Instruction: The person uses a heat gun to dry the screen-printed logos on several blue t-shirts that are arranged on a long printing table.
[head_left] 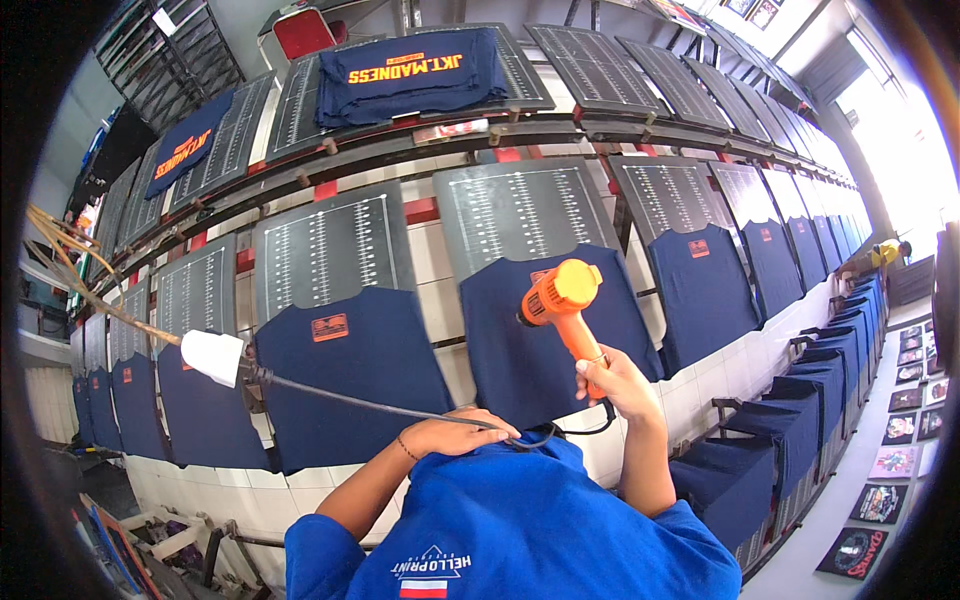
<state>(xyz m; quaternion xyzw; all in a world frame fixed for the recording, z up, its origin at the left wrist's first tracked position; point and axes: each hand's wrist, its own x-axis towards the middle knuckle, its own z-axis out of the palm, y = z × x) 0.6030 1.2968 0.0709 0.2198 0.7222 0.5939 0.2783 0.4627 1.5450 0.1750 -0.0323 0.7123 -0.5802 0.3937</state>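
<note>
My right hand [618,384] is wrapped round the handle of an orange heat gun [568,305]. Its dark nozzle faces left, above a navy shirt panel [530,365] that lies over a dark printing board. The gun partly covers the small orange print near the panel's top. Close to my shirt front, my left hand [462,432] is closed on the gun's black power cord [360,400], though its fingertips are only partly distinct. Leftward, the cord runs to a white socket block [212,357], crossing over another navy panel [350,375] with an orange print [329,328].
Slanted boards with more navy panels [705,310] continue in a row both ways. Behind a metal rail, a folded navy stack with printed lettering [410,80] lies on the upper boards. Draped navy pieces [725,470] hang at the lower right. Far right, a person in yellow [888,252] bends over.
</note>
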